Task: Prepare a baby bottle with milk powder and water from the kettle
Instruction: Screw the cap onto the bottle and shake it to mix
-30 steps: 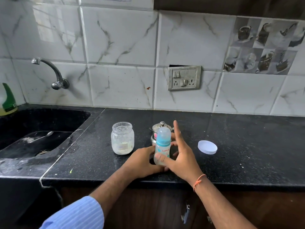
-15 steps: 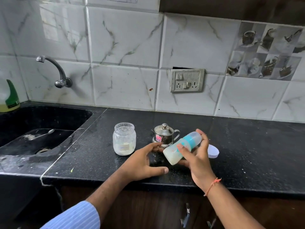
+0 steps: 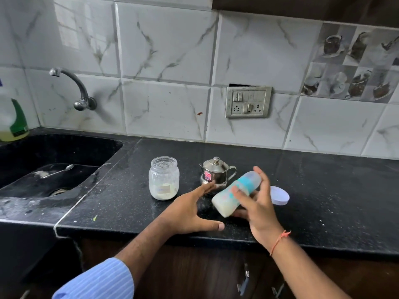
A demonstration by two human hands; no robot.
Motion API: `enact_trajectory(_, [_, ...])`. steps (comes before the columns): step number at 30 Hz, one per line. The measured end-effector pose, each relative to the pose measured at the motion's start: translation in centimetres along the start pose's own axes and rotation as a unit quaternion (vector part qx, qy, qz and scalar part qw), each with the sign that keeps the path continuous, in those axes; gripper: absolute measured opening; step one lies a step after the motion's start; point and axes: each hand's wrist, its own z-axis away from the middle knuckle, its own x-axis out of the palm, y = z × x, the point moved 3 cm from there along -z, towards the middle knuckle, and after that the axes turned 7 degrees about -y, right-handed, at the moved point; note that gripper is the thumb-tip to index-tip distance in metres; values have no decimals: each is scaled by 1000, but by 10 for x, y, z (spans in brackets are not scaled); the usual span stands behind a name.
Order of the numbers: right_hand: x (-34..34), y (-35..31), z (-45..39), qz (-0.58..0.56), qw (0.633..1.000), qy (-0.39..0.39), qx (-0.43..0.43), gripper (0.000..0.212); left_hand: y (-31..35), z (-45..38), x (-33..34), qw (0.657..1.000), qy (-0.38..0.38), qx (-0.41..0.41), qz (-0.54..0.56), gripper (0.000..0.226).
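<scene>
My right hand (image 3: 258, 207) grips a capped baby bottle (image 3: 230, 197) with a blue collar and milky liquid inside, tilted with its cap toward the upper right above the black counter (image 3: 323, 201). My left hand (image 3: 190, 212) hovers open just left of the bottle, fingers spread, holding nothing. A small steel kettle (image 3: 216, 172) with a lid stands behind the hands. A glass jar (image 3: 164, 179) with white milk powder at its bottom stands open to the kettle's left. Its white lid (image 3: 280, 196) lies flat to the right of my right hand.
A black sink (image 3: 32, 160) with a spoon (image 3: 59, 170) in it lies at the left, under a wall tap (image 3: 75, 89). A green-capped soap bottle (image 3: 11, 121) stands at the far left. A switch socket (image 3: 248, 102) sits on the tiled wall.
The bottle went from upright, between both hands, to tilted in my right hand alone. My left hand let go of it and opened beside it.
</scene>
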Motion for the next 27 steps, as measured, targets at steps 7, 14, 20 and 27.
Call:
enact_trajectory(7, [3,6,-5,-21,1000,20,-2,72,2,3,-3,1000,8,2,26,112])
enact_trajectory(14, [1,7,-6,-85,994,61,-7,65,3,6,-3,999,16,-3,37,111])
enact_trajectory(20, [-8,4,-7,-176,970,160,-52,63,-1,4,-4,999,20,2,39,113])
enact_trajectory(27, [-1,7,-7,-131,984,120,-32,63,-2,2,-2,998,33,7,62,109])
